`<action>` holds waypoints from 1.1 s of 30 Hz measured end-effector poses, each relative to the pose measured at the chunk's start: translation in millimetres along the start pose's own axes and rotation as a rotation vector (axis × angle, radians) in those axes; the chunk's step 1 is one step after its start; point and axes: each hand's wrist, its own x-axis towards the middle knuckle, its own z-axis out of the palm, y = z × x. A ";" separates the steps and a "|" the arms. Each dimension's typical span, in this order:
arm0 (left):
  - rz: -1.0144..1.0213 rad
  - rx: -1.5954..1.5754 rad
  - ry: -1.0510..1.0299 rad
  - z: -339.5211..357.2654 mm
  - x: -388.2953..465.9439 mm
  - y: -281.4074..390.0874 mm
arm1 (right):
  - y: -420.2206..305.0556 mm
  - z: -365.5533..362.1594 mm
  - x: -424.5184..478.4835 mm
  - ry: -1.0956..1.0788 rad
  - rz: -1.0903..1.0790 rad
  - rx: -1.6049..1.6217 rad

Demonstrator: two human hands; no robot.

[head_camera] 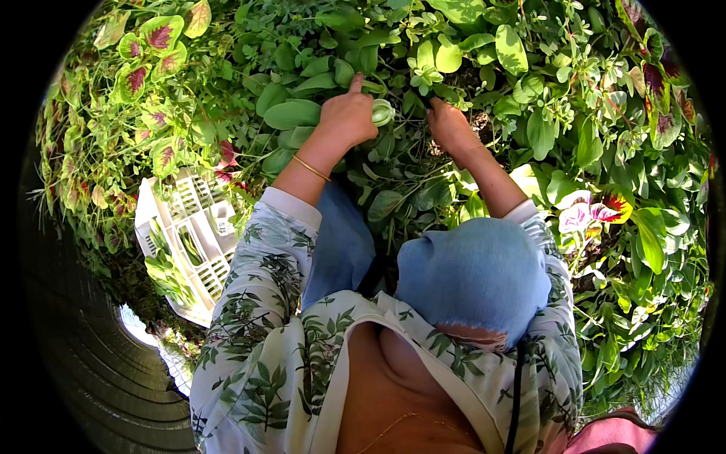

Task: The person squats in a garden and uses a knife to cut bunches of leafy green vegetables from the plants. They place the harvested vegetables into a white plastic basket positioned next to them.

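Note:
My left hand (349, 116) is closed around a bunch of broad-leaved greens, likely a choy (292, 115), with the index finger stretched along it. The bunch's pale, layered base (383, 112) sticks out to the right of my fist. Its rounded leaves fan out to the left. Just right of that base, my right hand (451, 127) grips a slim dark tool (424, 101), perhaps a knife; foliage and shade hide most of it. Below both hands are low, shaded leaves (391, 198).
A white plastic basket (170, 238) with dividers stands at my left, holding leafy greens (170, 278). Red-and-green coleus-like plants (159, 37) grow at left and right. Bare soil (482, 126) shows near my right hand. Dark ridged material (113, 391) curves at lower left.

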 end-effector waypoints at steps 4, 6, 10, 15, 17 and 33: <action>-0.082 -0.005 -0.016 28.1 -6.7 -19.4 | -13.0 0.8 13.2 -0.273 0.064 0.060; -0.059 -0.065 0.044 39.8 -12.8 -25.3 | -21.2 9.8 23.1 -0.253 0.020 -0.033; -0.046 -0.125 0.092 52.9 -19.6 -28.7 | -23.9 31.2 32.6 -0.219 0.016 -0.095; -0.068 -0.169 0.080 59.4 -25.0 -24.4 | -16.4 54.0 21.1 -0.206 0.069 -0.101; -0.099 -0.196 0.045 58.8 -29.8 -24.2 | -14.8 54.1 13.6 -0.226 0.052 -0.164; 0.380 -1.084 0.353 3.7 -145.4 -16.4 | -113.8 -73.7 -39.3 -0.087 -0.085 0.878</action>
